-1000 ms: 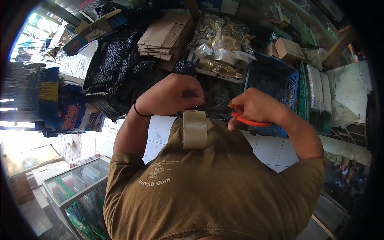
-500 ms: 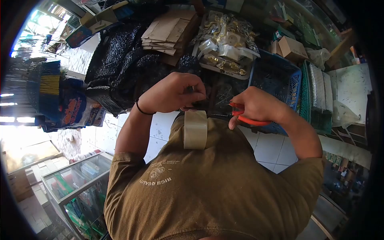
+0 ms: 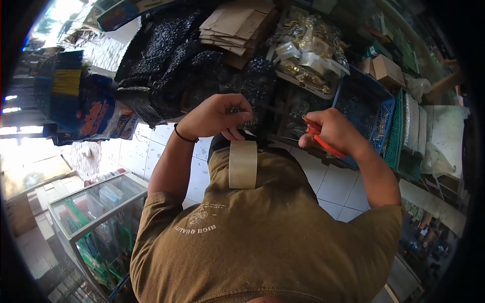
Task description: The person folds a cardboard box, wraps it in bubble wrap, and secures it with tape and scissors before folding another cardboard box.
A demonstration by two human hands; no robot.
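Observation:
My left hand (image 3: 220, 117), with a dark band at the wrist, is closed, fingers curled and thumb pressed in. What it pinches is small and dark; I cannot tell its kind. Wrapped in my right hand (image 3: 334, 132) is a red-handled tool that looks like pliers (image 3: 328, 145), its jaws blurred or hidden. A gap separates the two hands. Just below the left fingers, a wide roll of clear packing tape (image 3: 242, 165) stands against the front of my brown shirt (image 3: 262, 227).
Ahead are a black glossy plastic pile (image 3: 164, 50), stacked cardboard (image 3: 235, 28) and a tray of gold-coloured fittings (image 3: 305, 78). To the right stand a blue crate (image 3: 388, 108), a green basket (image 3: 395, 136) and a carton (image 3: 388, 71). A glass cabinet (image 3: 96, 204) is at lower left.
My right hand has moved right and up with the tool, away from the left hand, and the tool has tilted. The left hand has shifted slightly left. The view has turned a little.

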